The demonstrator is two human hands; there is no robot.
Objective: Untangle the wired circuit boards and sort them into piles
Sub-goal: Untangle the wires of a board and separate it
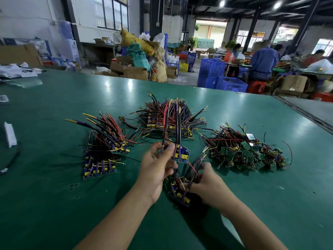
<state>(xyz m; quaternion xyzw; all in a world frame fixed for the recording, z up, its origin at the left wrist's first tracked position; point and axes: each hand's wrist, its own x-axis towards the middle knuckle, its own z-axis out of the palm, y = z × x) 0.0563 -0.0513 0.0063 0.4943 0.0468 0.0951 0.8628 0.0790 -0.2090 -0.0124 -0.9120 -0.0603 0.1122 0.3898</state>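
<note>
While two bare hands work over a wide green table [54, 109], a small folded white slip of paper [10, 134] lies at the far left edge. To its right sits a neat stack of dark circuit boards with yellow and blue parts [100, 159], their black, red and purple wires fanning up and leftward. Farther off, near the table's middle, a second heap of wired boards [167, 120] bristles with red, black and yellow wires.

Nearer, the left hand [155, 170] is raised, its fingers curled, pinching the wires of a single board with blue and yellow components [182, 154]; the wires stand upright above the fingers. Just right of it and lower, the right hand [209, 181] has its fingers curled round a tangled bundle of wired boards [178, 193], held close to the table. Whether the bundle touches the surface cannot be told.

Right of the hands lies a loose pile of small green circuit boards with thin wires [248, 152].

Beyond the table's far right edge stand stacked blue plastic lattice crates [221, 76]; their contents cannot be made out.
</note>
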